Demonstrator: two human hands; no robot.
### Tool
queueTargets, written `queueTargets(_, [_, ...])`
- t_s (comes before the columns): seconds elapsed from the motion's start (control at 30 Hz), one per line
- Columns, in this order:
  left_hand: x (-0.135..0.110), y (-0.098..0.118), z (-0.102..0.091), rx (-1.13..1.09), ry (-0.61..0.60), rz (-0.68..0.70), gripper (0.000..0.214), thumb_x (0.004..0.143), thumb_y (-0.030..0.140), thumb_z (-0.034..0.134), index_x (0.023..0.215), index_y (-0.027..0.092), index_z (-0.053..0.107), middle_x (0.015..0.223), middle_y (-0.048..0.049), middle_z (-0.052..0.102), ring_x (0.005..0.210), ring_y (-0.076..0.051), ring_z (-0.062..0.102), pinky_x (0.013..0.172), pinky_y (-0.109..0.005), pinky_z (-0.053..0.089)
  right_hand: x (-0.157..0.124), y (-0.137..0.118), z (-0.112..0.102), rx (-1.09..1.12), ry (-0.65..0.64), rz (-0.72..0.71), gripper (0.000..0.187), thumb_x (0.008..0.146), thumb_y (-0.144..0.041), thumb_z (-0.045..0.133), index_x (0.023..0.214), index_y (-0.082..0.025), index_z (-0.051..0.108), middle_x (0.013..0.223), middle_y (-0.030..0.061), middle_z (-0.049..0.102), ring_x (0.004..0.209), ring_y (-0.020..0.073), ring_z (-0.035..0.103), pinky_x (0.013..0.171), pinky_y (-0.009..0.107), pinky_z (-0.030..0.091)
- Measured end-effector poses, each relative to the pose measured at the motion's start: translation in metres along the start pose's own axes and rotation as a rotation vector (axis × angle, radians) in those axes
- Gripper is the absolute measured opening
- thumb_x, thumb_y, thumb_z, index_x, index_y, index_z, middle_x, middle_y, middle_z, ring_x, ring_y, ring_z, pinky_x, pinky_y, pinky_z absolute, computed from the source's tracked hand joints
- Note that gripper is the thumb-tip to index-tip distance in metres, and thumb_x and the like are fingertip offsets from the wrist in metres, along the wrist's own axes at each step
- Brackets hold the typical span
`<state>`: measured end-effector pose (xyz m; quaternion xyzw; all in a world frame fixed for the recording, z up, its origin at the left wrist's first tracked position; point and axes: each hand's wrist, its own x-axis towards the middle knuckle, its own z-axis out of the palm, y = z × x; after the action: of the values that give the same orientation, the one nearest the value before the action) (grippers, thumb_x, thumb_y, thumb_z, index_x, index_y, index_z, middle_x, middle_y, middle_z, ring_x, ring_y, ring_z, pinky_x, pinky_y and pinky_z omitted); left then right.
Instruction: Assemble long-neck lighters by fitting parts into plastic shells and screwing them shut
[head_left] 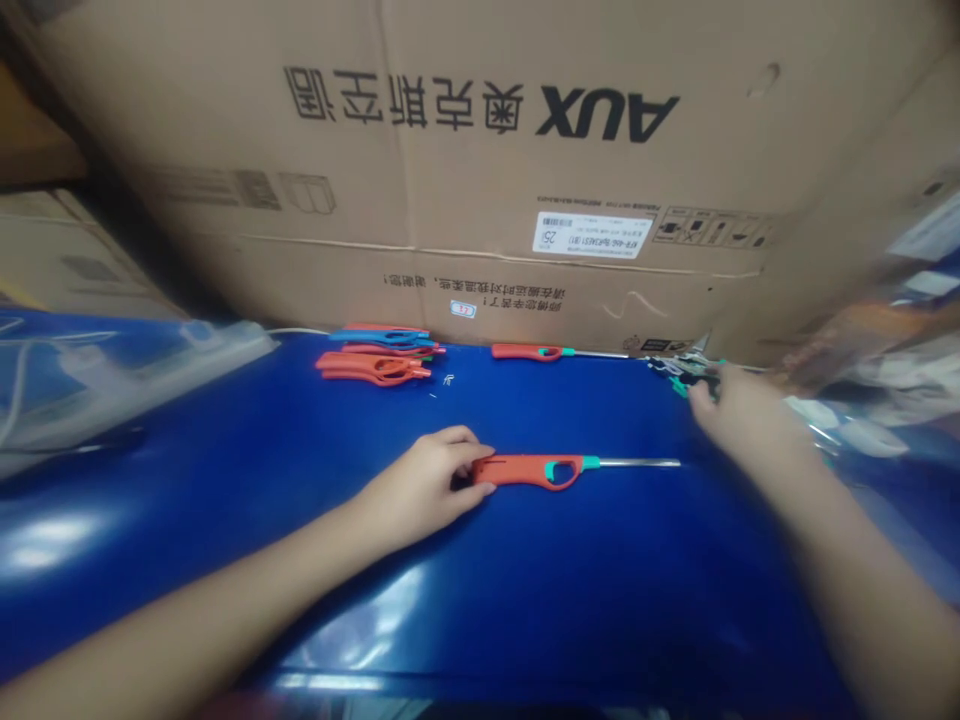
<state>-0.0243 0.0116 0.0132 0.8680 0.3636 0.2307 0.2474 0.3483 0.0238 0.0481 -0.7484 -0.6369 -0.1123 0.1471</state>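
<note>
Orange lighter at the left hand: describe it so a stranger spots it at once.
In front of the big AUX carton lies a blue tabletop. Near its middle, the left hand pinches the back end of an orange lighter, its metal tube pointing right. Unlike the similar lighter by the carton, this one has a hand on it.

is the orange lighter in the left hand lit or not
Not lit: the orange lighter shows no flame at the end of its metal tube.

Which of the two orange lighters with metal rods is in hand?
The front lighter: the left hand grips its handle end. The other lies untouched beside the box.
</note>
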Motion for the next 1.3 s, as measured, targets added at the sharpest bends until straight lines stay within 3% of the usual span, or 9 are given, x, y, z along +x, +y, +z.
queueTargets(0.1, [-0.001, 0.002, 0.001, 0.035, -0.019, 0.017, 0.029, 0.089, 0.023, 0.072, 0.118, 0.017, 0.073, 0.1, -0.007, 0.067, 0.077, -0.015, 0.066, 0.073, -0.028, 0.057, -0.016, -0.033, -0.018, 0.028, 0.211, 0.088, 0.035, 0.096, -0.033, 0.042, 0.116, -0.014, 0.065, 0.116, 0.0232, 0.069, 0.101, 0.0385, 0.067, 0.075, 0.045, 0.049])
queueTargets(0.17, [-0.001, 0.003, 0.001, 0.066, -0.038, 0.022, 0.03, 0.09, 0.022, 0.072, 0.12, 0.016, 0.072, 0.103, -0.0085, 0.066, 0.083, -0.018, 0.066, 0.078, -0.03, 0.057, -0.03, -0.061, -0.019, 0.234, 0.335, -0.115, 0.031, 0.096, -0.031, 0.045, 0.116, -0.016, 0.064, 0.109, 0.0168, 0.07, 0.096, 0.0306, 0.067, 0.08, 0.041, 0.05])
queueTargets(0.27, [-0.001, 0.003, 0.003, 0.072, -0.06, 0.022, 0.032, 0.092, 0.023, 0.07, 0.122, 0.014, 0.071, 0.104, -0.0093, 0.065, 0.088, -0.019, 0.065, 0.082, -0.032, 0.056, -0.051, -0.1, -0.008, 0.506, 0.139, -0.393, 0.027, 0.099, -0.03, 0.046, 0.115, -0.02, 0.065, 0.097, 0.0088, 0.069, 0.077, 0.0202, 0.064, 0.068, 0.033, 0.05])
queueTargets(0.4, [-0.001, 0.002, 0.008, 0.034, -0.062, 0.037, 0.028, 0.093, 0.024, 0.068, 0.119, 0.014, 0.072, 0.101, -0.0084, 0.064, 0.091, -0.02, 0.064, 0.086, -0.032, 0.054, -0.057, -0.137, 0.014, 0.675, -0.138, -0.526, 0.028, 0.1, -0.028, 0.048, 0.121, -0.02, 0.065, 0.097, 0.0067, 0.068, 0.081, 0.0187, 0.065, 0.074, 0.032, 0.052])
queueTargets(0.7, [-0.002, -0.002, 0.013, -0.077, -0.051, 0.06, 0.029, 0.088, 0.027, 0.075, 0.113, 0.014, 0.075, 0.101, -0.0083, 0.066, 0.093, -0.02, 0.065, 0.089, -0.031, 0.054, -0.034, -0.175, 0.035, 0.733, -0.154, -0.506, 0.032, 0.1, -0.031, 0.048, 0.124, -0.02, 0.066, 0.107, 0.008, 0.068, 0.083, 0.0197, 0.064, 0.079, 0.035, 0.051])
queueTargets(0.83, [-0.002, -0.006, 0.015, -0.106, -0.009, 0.06, 0.031, 0.087, 0.029, 0.076, 0.114, 0.014, 0.074, 0.101, -0.0083, 0.067, 0.086, -0.018, 0.066, 0.084, -0.03, 0.055, -0.03, -0.172, 0.032, 0.932, -0.094, -0.375, 0.027, 0.096, -0.033, 0.055, 0.112, -0.019, 0.071, 0.101, 0.008, 0.07, 0.079, 0.018, 0.063, 0.071, 0.032, 0.052])
queueTargets(0.93, [-0.003, -0.007, 0.017, -0.137, 0.018, 0.061, 0.035, 0.087, 0.029, 0.075, 0.118, 0.013, 0.073, 0.102, -0.0082, 0.067, 0.08, -0.016, 0.065, 0.08, -0.028, 0.056, -0.028, -0.16, 0.022, 1.192, -0.05, -0.152, 0.024, 0.092, -0.04, 0.064, 0.1, -0.019, 0.073, 0.084, 0.0038, 0.069, 0.068, 0.0143, 0.06, 0.061, 0.027, 0.05])
queueTargets(1.03, [-0.005, -0.005, 0.02, -0.186, 0.023, 0.07, 0.036, 0.087, 0.027, 0.074, 0.12, 0.012, 0.072, 0.103, -0.0082, 0.068, 0.081, -0.015, 0.066, 0.08, -0.027, 0.057, -0.03, -0.14, 0.009, 1.414, -0.086, 0.081, 0.031, 0.089, -0.05, 0.068, 0.097, -0.021, 0.073, 0.058, -0.0044, 0.051, 0.049, 0.0101, 0.046, 0.044, 0.022, 0.041])
queueTargets(1.3, [-0.005, 0.007, 0.026, -0.239, -0.022, 0.096, 0.036, 0.087, 0.025, 0.074, 0.12, 0.014, 0.072, 0.108, -0.0081, 0.069, 0.094, -0.017, 0.067, 0.087, -0.029, 0.055, -0.039, -0.102, 0.006, 1.779, -0.179, 0.407, 0.041, 0.072, -0.055, 0.083, 0.088, -0.018, 0.072, 0.068, -0.0028, 0.056, 0.054, 0.0081, 0.052, 0.043, 0.017, 0.048])
